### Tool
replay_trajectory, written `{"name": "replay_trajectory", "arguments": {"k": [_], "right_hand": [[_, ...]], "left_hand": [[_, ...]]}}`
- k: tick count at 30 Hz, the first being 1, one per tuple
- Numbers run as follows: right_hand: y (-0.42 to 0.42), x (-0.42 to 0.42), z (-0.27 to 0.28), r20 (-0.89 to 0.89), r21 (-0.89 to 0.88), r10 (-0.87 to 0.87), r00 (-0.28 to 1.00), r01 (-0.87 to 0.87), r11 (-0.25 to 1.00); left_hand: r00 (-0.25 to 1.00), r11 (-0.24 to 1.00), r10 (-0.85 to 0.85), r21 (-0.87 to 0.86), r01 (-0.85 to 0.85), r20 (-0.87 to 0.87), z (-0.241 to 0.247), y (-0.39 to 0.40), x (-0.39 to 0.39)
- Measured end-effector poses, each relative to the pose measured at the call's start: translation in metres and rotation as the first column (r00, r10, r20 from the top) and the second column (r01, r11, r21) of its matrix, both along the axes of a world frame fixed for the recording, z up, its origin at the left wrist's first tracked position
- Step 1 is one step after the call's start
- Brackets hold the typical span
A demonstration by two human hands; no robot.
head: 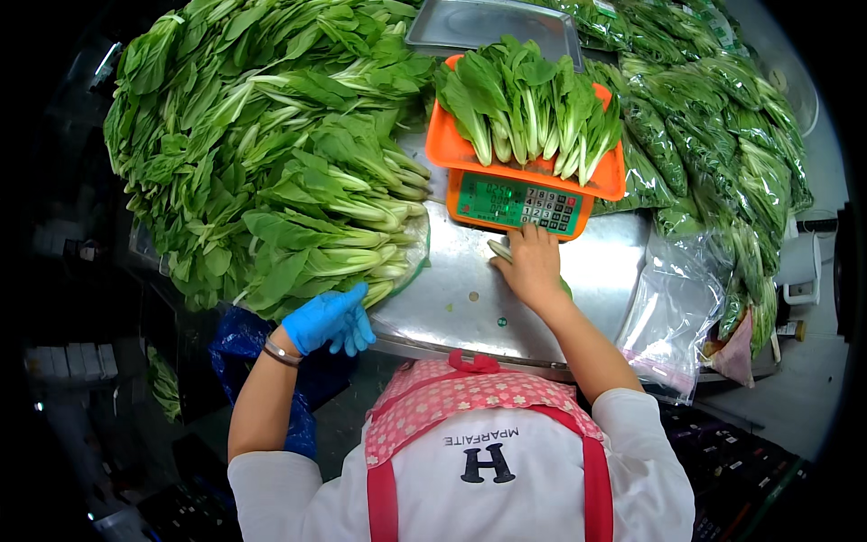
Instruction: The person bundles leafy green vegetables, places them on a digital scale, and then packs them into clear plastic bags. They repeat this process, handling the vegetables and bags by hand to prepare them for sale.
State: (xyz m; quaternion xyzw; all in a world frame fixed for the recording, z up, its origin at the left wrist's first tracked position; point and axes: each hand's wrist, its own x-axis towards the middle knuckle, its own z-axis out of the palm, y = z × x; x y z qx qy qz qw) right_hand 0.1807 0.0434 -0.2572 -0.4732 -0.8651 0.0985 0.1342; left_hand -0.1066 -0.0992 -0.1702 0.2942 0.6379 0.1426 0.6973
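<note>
My left hand (330, 324), in a blue glove, hangs at the table's near left edge with its thumb raised and fingers loosely bent. Nothing shows in it, and it is beside the stem ends of leafy greens (366, 254) piled on the left. My bare right hand (535, 265) grips a leafy green stalk (500, 251) against the metal surface, just in front of a digital scale (518, 203). The hand hides most of that stalk. On the scale's orange tray (443, 146) lies a row of leafy greens (528, 101), stems towards me.
Filled clear bags of greens (704, 129) are heaped at the right. Flat clear plastic bags (674, 305) lie at the metal tabletop's (460, 318) right front. A metal tray (494, 24) is behind the scale. A white jug (802, 267) stands far right.
</note>
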Motion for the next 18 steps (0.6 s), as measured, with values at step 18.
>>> {"name": "replay_trajectory", "arguments": {"k": [18], "right_hand": [[0.134,0.026,0.149,-0.201,0.609,0.464,0.863,-0.260,0.749]], "left_hand": [[0.962,0.950,-0.034,0.309,-0.054,0.272,0.008,0.073,0.054]]}}
